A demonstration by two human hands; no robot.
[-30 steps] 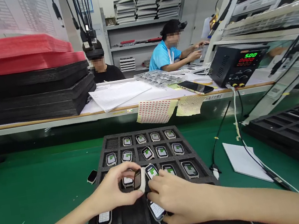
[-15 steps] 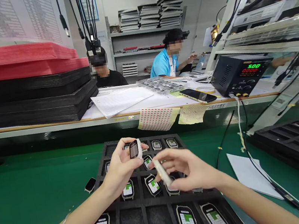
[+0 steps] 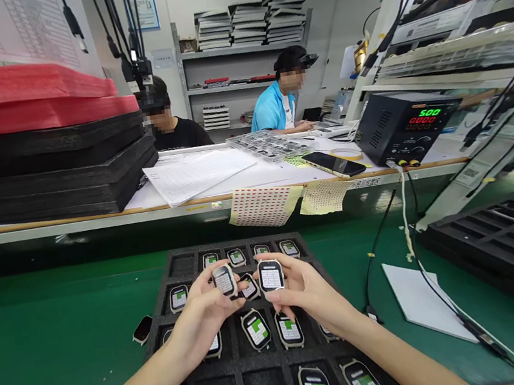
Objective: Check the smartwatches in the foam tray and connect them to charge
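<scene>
My left hand (image 3: 207, 314) grips a strapless smartwatch (image 3: 225, 280) by its edges, its lit face tilted toward me. Beside it, my right hand (image 3: 296, 285) pinches a second smartwatch (image 3: 271, 275), whose screen shows a pale grid. Both are held just above a black foam tray (image 3: 211, 370) divided into compartments. Several more watches lie face up in the tray, most with green and white screens, such as one watch (image 3: 256, 330) turned askew in its slot. My forearms and hands cover part of the tray.
A dark-screened watch (image 3: 143, 329) lies on the green mat (image 3: 68, 352) left of the tray. At right are a white pad (image 3: 428, 302), cables and another black tray (image 3: 512, 262). A power supply (image 3: 410, 126) and phone (image 3: 333, 163) stand on the shelf; two people sit beyond.
Both watches have turned so their screens face me, and my hands have come level side by side. The right one has swung up and left. My view has shifted slightly.
</scene>
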